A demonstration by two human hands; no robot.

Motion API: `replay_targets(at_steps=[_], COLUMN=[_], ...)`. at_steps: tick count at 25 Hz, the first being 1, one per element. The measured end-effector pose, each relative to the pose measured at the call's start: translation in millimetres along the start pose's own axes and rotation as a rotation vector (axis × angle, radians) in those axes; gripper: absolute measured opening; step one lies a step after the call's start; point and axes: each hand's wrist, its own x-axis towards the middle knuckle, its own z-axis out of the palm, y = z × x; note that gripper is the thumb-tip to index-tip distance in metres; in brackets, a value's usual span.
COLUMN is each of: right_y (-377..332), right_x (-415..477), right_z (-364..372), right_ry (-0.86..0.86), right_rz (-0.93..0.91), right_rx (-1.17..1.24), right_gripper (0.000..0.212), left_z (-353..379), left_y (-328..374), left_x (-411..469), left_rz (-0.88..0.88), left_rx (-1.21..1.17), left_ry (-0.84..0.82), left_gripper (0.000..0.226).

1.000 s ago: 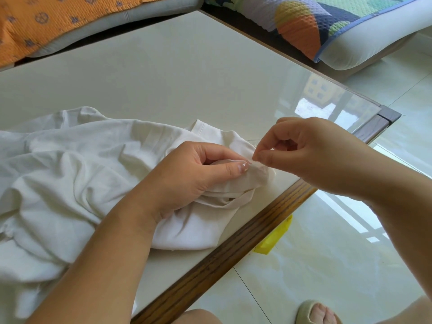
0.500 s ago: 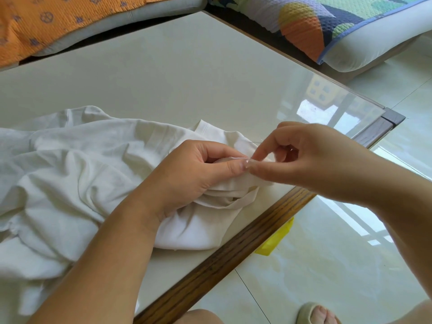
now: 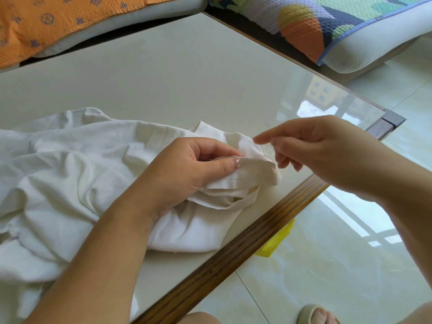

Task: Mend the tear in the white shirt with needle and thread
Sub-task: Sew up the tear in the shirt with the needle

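A: Grip, left hand (image 3: pixel 187 174): thumb and forefinger pinched together on a raised fold of the white shirt (image 3: pixel 77 164), at the part of the garment nearest the table's front wooden edge (image 3: pixel 245 244).

B: Grip, right hand (image 3: pixel 327 155): fingers loosely spread just beyond that fold, forefinger extended. A faint pale thread (image 3: pixel 268 149) seems to run from the fold toward the fingers. Whether they pinch it, or a needle, cannot be told; the needle is too small to make out.

A: Location of item: shirt bunched on the glass-topped table (image 3: pixel 163 78), heaped along the left side and reaching toward the front edge. The tear itself is not visible, presumably inside the pinched fold.

B: Step in hand, as a judgement: a stitch mid-cycle, thread drawn out to the right while the fold is held firm.

A: Next move calls for: taking up slack without puckering the cloth, then setting the needle point back close beside the last stitch, clear of the left thumb.

B: Other items: orange quilted cushion (image 3: pixel 58 17) at the far left edge; multicoloured cushion (image 3: pixel 327 22) past the far right corner; yellow object (image 3: pixel 275 242) on the floor below the front edge.

A: Brands, labels, writing: none legible.
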Motion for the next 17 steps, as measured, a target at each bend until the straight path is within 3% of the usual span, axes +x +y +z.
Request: replay_targets(at_steps=[3, 7, 13, 17], right_y=[-0.7, 0.7, -2.2, -1.9], right_x=[0.2, -0.2, -0.6, -1.0], right_z=[0.1, 0.9, 2.0, 2.4], right_ry=[0.004, -0.048, 0.006, -0.017], right_rz=[-0.05, -0.046, -0.056, -0.063], right_rx=[0.088, 0.166, -0.098, -0.15], right_gripper=[0.036, 0.028, 0.021, 0.022], left_z=[0.2, 0.5, -0.1, -0.1], left_y=[-0.5, -2.1, -1.7, -1.4], left_x=[-0.3, 0.7, 0.2, 0.3], left_rz=[0.017, 0.03, 0.033, 0.031], left_rx=[-0.021, -0.034, -0.034, -0.012], left_ry=[-0.014, -0.011, -0.016, -0.004], left_gripper=[0.017, 0.016, 0.011, 0.01])
